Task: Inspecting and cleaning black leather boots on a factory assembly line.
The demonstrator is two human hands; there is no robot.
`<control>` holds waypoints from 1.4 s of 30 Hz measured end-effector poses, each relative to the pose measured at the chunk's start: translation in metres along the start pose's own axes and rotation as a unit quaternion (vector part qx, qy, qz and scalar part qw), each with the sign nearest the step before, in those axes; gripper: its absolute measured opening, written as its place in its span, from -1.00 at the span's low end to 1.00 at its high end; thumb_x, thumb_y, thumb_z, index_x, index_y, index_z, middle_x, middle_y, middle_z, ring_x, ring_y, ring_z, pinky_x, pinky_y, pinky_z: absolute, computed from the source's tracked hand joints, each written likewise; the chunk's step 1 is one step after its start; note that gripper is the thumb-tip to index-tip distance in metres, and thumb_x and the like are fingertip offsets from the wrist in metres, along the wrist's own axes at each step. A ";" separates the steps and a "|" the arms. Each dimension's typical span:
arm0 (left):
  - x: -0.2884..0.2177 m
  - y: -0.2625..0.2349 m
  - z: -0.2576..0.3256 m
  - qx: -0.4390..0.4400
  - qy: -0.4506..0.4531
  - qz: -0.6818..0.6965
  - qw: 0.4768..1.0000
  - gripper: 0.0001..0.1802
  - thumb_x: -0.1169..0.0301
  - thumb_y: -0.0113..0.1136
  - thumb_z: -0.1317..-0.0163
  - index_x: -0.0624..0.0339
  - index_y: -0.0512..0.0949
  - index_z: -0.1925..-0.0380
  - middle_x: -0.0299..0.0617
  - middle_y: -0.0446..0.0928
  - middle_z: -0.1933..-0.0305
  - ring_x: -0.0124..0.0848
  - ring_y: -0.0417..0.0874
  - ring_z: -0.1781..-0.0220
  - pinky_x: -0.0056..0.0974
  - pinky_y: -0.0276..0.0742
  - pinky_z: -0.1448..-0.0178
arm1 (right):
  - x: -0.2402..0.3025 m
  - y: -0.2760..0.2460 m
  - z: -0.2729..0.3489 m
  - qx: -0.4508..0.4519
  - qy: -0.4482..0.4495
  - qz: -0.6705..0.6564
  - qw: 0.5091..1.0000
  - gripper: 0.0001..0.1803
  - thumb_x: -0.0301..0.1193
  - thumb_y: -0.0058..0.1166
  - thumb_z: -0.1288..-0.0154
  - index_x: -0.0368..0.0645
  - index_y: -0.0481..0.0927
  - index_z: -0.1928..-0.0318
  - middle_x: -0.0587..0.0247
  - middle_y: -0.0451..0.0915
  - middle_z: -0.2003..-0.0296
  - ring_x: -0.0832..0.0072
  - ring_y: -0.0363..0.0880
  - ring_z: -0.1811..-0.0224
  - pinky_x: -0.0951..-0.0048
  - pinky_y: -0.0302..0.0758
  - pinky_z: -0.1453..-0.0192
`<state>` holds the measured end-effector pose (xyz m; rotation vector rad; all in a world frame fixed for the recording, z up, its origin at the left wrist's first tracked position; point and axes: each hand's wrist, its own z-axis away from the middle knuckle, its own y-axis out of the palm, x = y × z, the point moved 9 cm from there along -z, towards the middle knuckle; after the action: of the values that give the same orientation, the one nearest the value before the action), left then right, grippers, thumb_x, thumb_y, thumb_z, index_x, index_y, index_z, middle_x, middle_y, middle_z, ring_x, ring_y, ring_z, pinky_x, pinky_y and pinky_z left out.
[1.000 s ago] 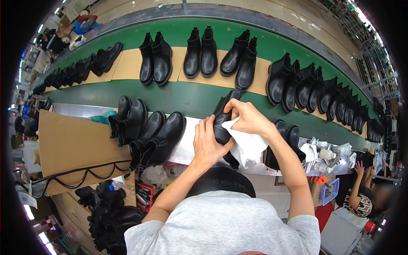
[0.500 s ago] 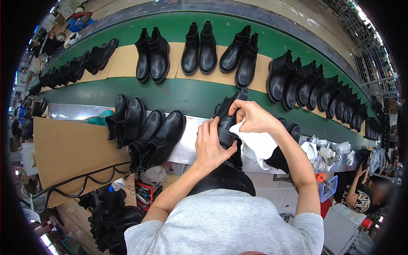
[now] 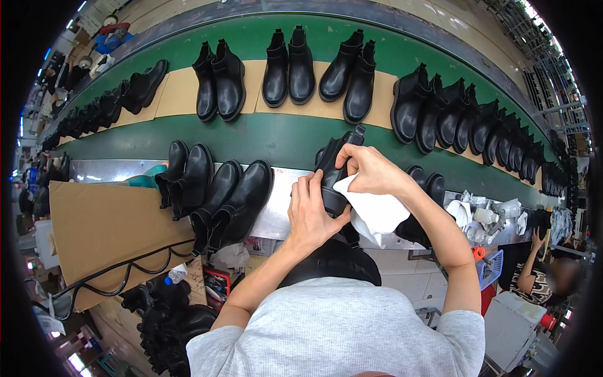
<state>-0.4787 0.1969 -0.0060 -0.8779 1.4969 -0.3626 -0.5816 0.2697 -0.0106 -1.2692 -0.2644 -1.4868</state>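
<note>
A black ankle boot (image 3: 331,181) is held at the near edge of the bench, tilted, in front of my body. Curled around its near end is my left hand (image 3: 312,212), fingers along one side and thumb across the bottom. My right hand (image 3: 372,171) is closed at the boot's other side, its fingertips against the upper. A white cloth (image 3: 380,215) hangs from those right fingers, draping down beside the boot. Part of the boot is hidden behind both hands. Other black boots stand left (image 3: 241,202) and right (image 3: 414,217) of it on the metal ledge.
Beyond the ledge, a green conveyor (image 3: 251,133) carries several pairs of black boots on cardboard strips (image 3: 259,116). A large cardboard sheet (image 3: 113,229) and black metal rack (image 3: 129,267) are at left. Plastic-wrapped items (image 3: 487,217) and a co-worker (image 3: 534,273) are at right.
The view has shifted slightly, and the boots on the conveyor appear a little farther left. The white cloth's folds hang differently; both hands keep nearly the same hold.
</note>
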 end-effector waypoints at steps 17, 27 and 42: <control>-0.005 0.004 -0.004 0.006 0.024 -0.015 1.000 -0.14 0.27 0.43 0.29 0.41 0.28 -0.06 0.06 0.34 0.08 -0.02 0.39 0.04 -0.06 0.44 0.03 | -0.010 0.002 0.003 0.004 -0.040 -0.041 0.998 -0.59 -0.60 0.19 0.25 -0.34 0.45 0.25 0.26 0.46 0.66 0.57 0.41 0.58 0.49 0.35 0.43; -0.006 0.006 -0.006 0.020 0.020 -0.018 0.999 -0.14 0.27 0.42 0.29 0.40 0.28 -0.06 0.05 0.33 0.09 -0.03 0.38 0.03 -0.07 0.44 0.02 | -0.017 -0.001 0.004 -0.011 -0.019 -0.060 0.998 -0.59 -0.61 0.17 0.26 -0.35 0.45 0.24 0.26 0.46 0.66 0.57 0.41 0.58 0.51 0.34 0.44; -0.010 0.009 -0.007 0.029 0.024 -0.023 0.999 -0.14 0.27 0.42 0.28 0.41 0.27 -0.06 0.06 0.31 0.08 -0.02 0.37 0.02 -0.06 0.44 0.03 | -0.014 -0.007 0.012 -0.032 -0.027 -0.025 0.999 -0.60 -0.59 0.18 0.25 -0.35 0.45 0.25 0.27 0.44 0.66 0.58 0.38 0.58 0.51 0.32 0.44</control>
<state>-0.4887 0.2085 -0.0039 -0.8640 1.5038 -0.4613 -0.5835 0.2890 -0.0135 -1.3641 -0.2889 -1.5144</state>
